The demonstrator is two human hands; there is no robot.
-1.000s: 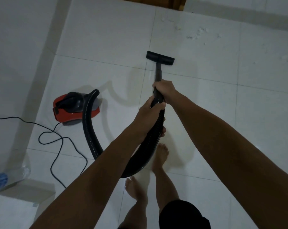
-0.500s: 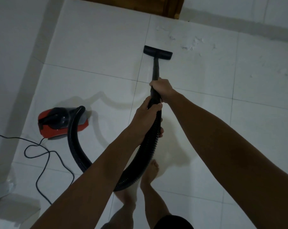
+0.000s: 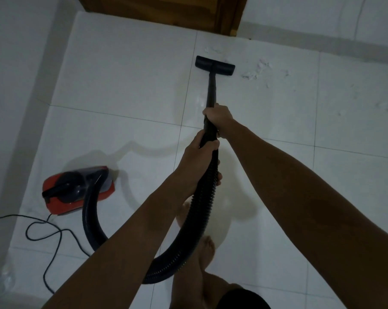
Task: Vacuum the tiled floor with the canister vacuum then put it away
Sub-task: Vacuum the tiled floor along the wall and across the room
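Note:
A red and black canister vacuum (image 3: 77, 190) sits on the white tiled floor (image 3: 126, 90) at the left. Its ribbed black hose (image 3: 92, 226) loops down and back up to a black wand (image 3: 211, 90). The wand ends in a flat black floor nozzle (image 3: 214, 65) lying on the tiles near the far wall. My right hand (image 3: 217, 117) grips the wand higher up. My left hand (image 3: 199, 157) grips the hose end just below it. White crumbs and dust (image 3: 255, 73) lie scattered to the right of the nozzle.
The vacuum's black power cord (image 3: 46, 233) snakes in loops across the floor at the lower left. A brown wooden door (image 3: 166, 10) stands at the top. White walls run along the left and the far right. My bare feet (image 3: 206, 250) stand under the hose.
The nozzle has slid forward, toward the door and the debris. I have stepped forward too, so the canister and cord now lie lower and closer in view.

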